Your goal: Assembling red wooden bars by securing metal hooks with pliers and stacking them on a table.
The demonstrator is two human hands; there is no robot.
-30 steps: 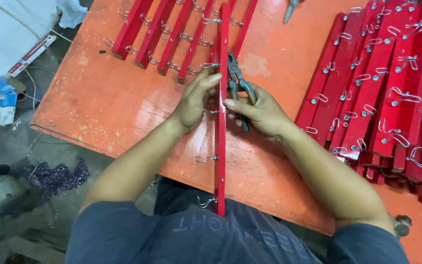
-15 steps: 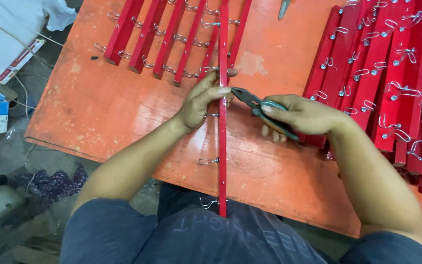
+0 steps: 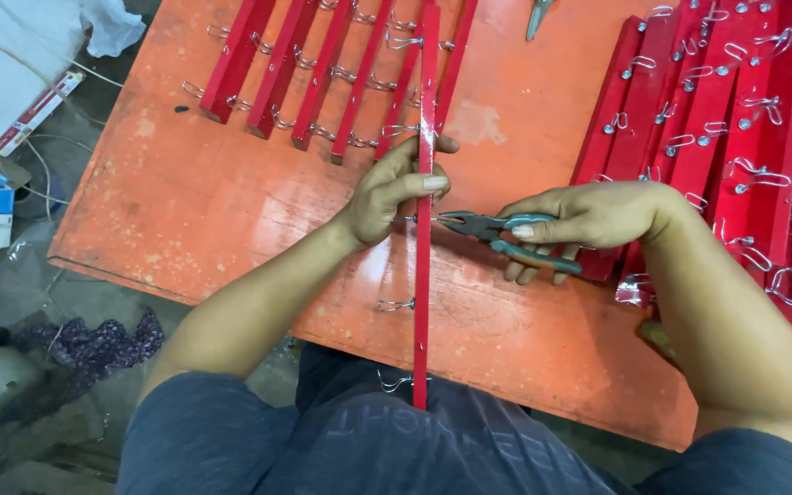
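Red wooden strip [image 3: 424,275] lies lengthwise on orange table [image 3: 185,211], near end overhanging table edge at lap. Left hand [image 3: 394,191] clasps strip at mid-length, fingers wrapped over it. Right hand [image 3: 588,220] grips green-handled pliers [image 3: 497,231], nose pointing left, tip just beside strip. Wire hooks [image 3: 396,304] stick out of strip's left side. Finished red strips [image 3: 323,73] lie beyond; stacked red strips [image 3: 735,119] at right.

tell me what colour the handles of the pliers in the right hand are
Teal blue-green handles on the pliers, held in the right hand; the head view shows them.
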